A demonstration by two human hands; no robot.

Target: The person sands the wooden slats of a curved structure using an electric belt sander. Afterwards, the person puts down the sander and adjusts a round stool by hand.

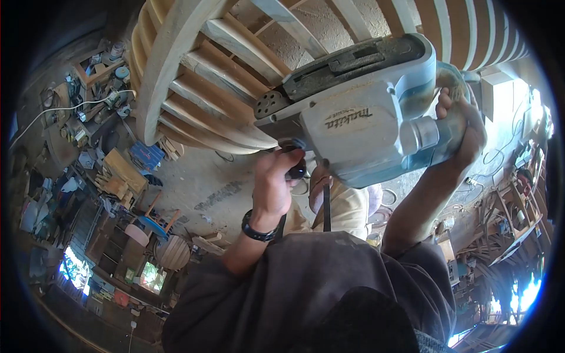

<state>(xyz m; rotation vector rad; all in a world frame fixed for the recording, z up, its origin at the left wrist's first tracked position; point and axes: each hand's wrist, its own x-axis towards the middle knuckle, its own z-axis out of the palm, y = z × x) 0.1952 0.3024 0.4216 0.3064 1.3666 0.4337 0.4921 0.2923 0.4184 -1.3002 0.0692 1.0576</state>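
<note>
A grey and teal Makita belt sander (pixel 353 126), dusted with sawdust, spans the upper middle of the view. At its front end, my left hand (pixel 273 179), with a dark watch on the wrist, is closed round the black front knob (pixel 297 167). My right hand (pixel 468 126) wraps the teal rear handle, and some of its fingers are hidden behind it. The sander's front lies against or just over a curved wooden frame (pixel 168 76) with several slats (pixel 223 65); whether the belt touches the wood I cannot tell.
Beyond the slats shows a dusty floor (pixel 206 182). Cluttered tools and a white cord (pixel 76 107) lie at the left, near wood offcuts (pixel 123 170) and a blue box (pixel 146 154). Stacked timber (pixel 506 265) stands at the right, and a round stool (pixel 173 253) sits lower left.
</note>
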